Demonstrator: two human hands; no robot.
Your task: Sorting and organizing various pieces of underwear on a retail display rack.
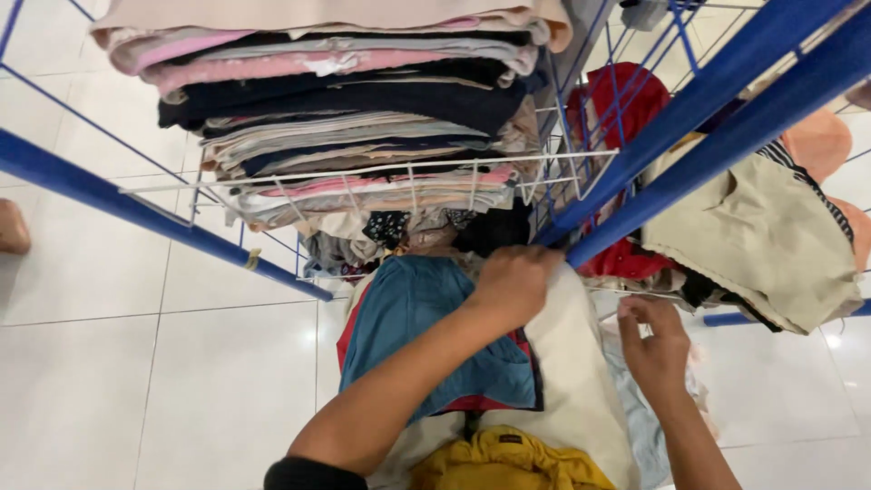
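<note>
Cream cloth bunched inside left hand's grip.

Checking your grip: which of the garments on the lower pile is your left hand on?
The cream garment: the left hand grips its top edge, beside the teal garment and above the mustard one.

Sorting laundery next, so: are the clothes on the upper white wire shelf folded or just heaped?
Folded: the clothes lie in flat, even layers stacked on the white wire shelf, their edges lined up.
</note>
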